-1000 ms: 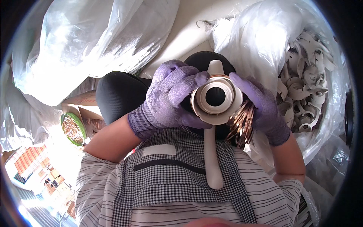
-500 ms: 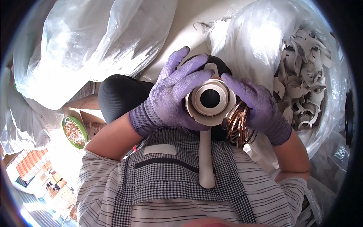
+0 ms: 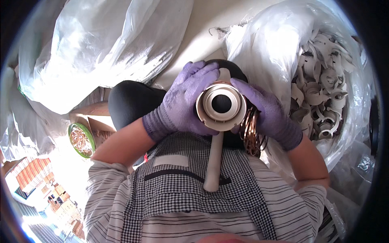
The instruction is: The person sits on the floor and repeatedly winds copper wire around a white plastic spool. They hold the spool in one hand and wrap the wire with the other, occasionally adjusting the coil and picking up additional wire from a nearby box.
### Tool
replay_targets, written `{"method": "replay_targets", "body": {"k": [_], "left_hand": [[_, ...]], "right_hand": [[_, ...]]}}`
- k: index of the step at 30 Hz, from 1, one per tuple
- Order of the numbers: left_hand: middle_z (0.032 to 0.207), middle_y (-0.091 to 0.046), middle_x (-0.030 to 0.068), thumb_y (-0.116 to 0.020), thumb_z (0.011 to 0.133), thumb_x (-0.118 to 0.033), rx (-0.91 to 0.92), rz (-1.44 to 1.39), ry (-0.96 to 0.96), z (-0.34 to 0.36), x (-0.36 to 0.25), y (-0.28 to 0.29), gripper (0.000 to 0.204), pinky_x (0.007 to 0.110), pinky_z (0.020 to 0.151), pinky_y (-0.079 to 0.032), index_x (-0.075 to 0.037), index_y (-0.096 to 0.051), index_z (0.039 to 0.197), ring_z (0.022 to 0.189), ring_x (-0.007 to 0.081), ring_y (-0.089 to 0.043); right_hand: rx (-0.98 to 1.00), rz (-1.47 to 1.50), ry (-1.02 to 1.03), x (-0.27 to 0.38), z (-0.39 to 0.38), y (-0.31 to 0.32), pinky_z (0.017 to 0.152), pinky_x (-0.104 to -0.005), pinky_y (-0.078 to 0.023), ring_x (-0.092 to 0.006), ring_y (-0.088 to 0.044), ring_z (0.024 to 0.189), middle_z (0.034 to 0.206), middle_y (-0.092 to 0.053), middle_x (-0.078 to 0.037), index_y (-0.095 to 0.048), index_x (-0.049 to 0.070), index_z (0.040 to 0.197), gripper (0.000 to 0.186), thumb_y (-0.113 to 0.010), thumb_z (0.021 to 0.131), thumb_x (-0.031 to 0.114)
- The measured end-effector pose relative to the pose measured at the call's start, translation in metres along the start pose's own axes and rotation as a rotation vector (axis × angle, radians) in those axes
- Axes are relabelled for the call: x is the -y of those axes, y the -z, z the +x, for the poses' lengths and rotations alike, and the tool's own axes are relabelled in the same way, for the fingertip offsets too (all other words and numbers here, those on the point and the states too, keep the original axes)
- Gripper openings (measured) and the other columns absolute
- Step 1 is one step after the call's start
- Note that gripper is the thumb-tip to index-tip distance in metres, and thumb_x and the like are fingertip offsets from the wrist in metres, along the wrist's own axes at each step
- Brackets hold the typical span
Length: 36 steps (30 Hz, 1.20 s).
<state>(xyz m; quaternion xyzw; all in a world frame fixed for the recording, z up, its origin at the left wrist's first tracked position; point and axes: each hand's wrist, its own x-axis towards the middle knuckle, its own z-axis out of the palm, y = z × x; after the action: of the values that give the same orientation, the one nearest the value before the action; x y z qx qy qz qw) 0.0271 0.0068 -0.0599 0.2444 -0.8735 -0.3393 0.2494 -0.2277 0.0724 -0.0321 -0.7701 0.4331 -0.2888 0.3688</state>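
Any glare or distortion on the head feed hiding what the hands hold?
Head view: glare washes out the lower-left background and whitens patches of the plastic bag at upper left; head view: the fisheye rim is black; head view: the pale plastic part between left hand and right hand reads clearly, its opening dark.

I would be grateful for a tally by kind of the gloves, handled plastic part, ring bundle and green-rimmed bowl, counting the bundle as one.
Purple gloves: 2
Handled plastic part: 1
Copper-coloured ring bundle: 1
Green-rimmed bowl: 1
Total: 5
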Motion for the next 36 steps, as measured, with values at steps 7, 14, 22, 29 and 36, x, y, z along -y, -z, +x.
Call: {"method": "replay_targets", "body": {"k": [7, 14, 22, 29, 36], "left_hand": [[0.142, -0.054, 0.0203, -0.096, 0.045, -0.053, 0.032, -0.073, -0.102, 0.009, 0.003, 0.006, 0.109, 0.055, 0.122, -0.017, -0.005, -0.056, 0.134, 0.142, 0.0352, -0.042], [0.134, -0.058, 0.0128, -0.093, 0.051, -0.054, 0.115, -0.011, -0.098, 0.006, 0.009, -0.007, 0.102, 0.057, 0.121, -0.017, -0.007, -0.057, 0.134, 0.144, 0.0356, -0.040], [0.141, -0.051, 0.0231, -0.097, 0.043, -0.042, -0.014, -0.125, 0.000, 0.005, 0.014, -0.013, 0.108, 0.054, 0.115, -0.033, -0.006, -0.054, 0.136, 0.135, 0.0463, -0.044], [0.138, -0.058, 0.0168, -0.092, 0.055, -0.048, -0.056, -0.838, 0.292, -0.012, -0.014, 0.008, 0.113, 0.043, 0.112, -0.042, -0.001, -0.044, 0.145, 0.128, 0.0278, -0.057], [0.142, -0.054, 0.0177, -0.081, 0.068, -0.072, -0.089, -1.231, 0.303, -0.017, -0.055, 0.020, 0.120, 0.040, 0.112, -0.040, 0.006, -0.036, 0.148, 0.131, 0.0247, -0.053]], "right_hand": [[-0.071, -0.017, -0.061, 0.011, -0.009, -0.006, 0.094, -0.0431, -0.054, -0.0346, -0.066, 0.109, 0.120, -0.064, -0.020, -0.051, 0.003, 0.144, 0.090, -0.087, 0.073, 0.045], [-0.093, -0.061, -0.086, 0.004, -0.009, -0.012, 0.091, -0.0419, -0.052, -0.0345, -0.065, 0.104, 0.116, -0.064, -0.020, -0.053, -0.001, 0.142, 0.088, -0.087, 0.071, 0.039], [-0.114, 0.085, 0.000, -0.007, -0.002, -0.016, 0.105, -0.0408, -0.049, -0.0334, -0.061, 0.123, 0.134, -0.059, -0.021, -0.046, -0.001, 0.147, 0.096, -0.089, 0.072, 0.041], [-0.104, 0.121, -0.054, 0.029, -0.003, 0.001, 0.106, -0.0420, -0.045, -0.0310, -0.057, 0.124, 0.137, -0.055, -0.020, -0.052, 0.004, 0.146, 0.097, -0.091, 0.066, 0.043], [-0.412, -0.152, 0.341, 0.071, -0.006, -0.006, 0.087, -0.0410, -0.055, -0.0330, -0.064, 0.103, 0.119, -0.062, -0.017, -0.067, 0.005, 0.122, 0.051, -0.081, 0.075, 0.017]]}}
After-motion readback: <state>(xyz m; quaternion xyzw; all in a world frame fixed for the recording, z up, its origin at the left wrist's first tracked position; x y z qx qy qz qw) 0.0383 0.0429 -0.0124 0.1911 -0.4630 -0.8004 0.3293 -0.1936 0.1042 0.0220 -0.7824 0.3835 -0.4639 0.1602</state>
